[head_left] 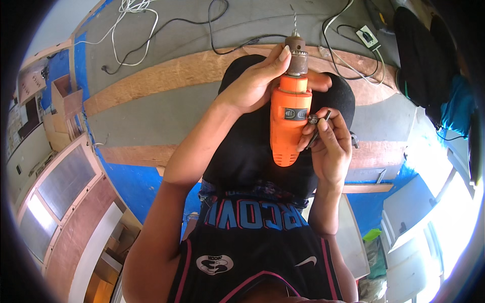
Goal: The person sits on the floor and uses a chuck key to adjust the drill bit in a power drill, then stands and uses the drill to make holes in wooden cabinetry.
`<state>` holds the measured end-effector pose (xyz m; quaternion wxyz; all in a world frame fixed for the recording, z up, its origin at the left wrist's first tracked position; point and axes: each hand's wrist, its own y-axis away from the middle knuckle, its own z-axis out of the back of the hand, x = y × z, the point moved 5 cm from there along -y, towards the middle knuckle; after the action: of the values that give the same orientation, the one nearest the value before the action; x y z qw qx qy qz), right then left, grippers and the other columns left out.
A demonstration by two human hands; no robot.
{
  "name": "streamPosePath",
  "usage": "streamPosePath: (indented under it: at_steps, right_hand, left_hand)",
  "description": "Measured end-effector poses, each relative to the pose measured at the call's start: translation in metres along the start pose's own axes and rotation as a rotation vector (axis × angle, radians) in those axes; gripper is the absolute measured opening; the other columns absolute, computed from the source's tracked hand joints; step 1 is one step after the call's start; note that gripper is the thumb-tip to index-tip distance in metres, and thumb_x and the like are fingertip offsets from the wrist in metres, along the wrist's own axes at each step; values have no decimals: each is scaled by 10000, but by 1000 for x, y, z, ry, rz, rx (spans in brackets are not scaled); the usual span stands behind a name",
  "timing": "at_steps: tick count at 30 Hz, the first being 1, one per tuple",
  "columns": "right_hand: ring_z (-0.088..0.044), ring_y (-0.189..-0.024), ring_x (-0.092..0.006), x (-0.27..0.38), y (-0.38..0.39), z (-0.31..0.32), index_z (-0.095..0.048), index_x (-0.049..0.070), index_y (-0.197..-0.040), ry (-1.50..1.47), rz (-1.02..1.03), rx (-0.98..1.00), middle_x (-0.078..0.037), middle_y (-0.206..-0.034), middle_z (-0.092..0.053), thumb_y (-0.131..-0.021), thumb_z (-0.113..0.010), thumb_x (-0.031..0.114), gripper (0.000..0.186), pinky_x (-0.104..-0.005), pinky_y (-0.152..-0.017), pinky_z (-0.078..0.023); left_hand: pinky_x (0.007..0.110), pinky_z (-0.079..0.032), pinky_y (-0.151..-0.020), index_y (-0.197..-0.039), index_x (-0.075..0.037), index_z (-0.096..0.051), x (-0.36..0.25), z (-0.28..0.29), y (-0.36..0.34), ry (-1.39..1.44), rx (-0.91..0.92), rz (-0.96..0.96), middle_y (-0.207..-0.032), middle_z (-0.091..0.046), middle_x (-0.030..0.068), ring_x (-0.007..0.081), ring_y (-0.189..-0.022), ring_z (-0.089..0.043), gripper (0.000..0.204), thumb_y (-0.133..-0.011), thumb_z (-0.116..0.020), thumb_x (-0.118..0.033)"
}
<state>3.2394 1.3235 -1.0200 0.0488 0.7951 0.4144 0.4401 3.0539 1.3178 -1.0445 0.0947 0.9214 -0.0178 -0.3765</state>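
Observation:
An orange power drill (289,134) lies in front of me with its nose pointing away. A twist drill bit (295,24) stands out of its dark, rust-brown chuck (297,59). My left hand (263,78) is closed round the chuck and neck from the left, thumb on the chuck's side and some fingertips showing on the right. In my right hand (332,146), beside the drill's body, a small metal chuck key (314,119) with a crossbar is pinched between the fingers. The key is apart from the chuck. The drill's handle is hidden beneath its body.
Black cord (212,25) and tangled white cord (132,7) lie on the grey surface beyond my knees. A white outlet box (368,38) sits at the upper right. Curved wooden strips (151,83) cross the surface. Framed panels (65,169) stand at the left.

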Motion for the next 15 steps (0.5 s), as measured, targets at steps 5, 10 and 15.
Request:
streamPosePath:
  at_steps: [5,10,15]
  right_hand:
    - [-691,-677,-258,3,4,5,-509,-32,-1191,-53,31,-12,-176,-904,-678,-1082,-462,105,181,-323,-638,-580]
    - [-674,-657,-252,24,21,5,-516,-25,-1163,-86,140,-98,-187,-886,-666,-1082,-466,108,164,-355,-596,-589]
    - [-666,-624,-238,53,35,3,-513,-39,-1128,86,312,-208,-180,-850,-669,-1070,-496,92,145,-338,-578,-584]
  left_hand:
    - [389,-563,-853,-1376,-59,-439,4,-17,3,104,126,41,-1014,-689,171,263,-961,-696,512,-1081,-449,-477]
    - [373,-535,-869,-1278,13,-535,2,-39,24,-80,139,71,-963,-666,121,232,-936,-678,551,-1032,-562,-480]
    - [362,-537,-856,-1296,-23,-476,17,-62,38,-177,60,116,-995,-644,94,189,-914,-657,461,-1007,-669,-326]
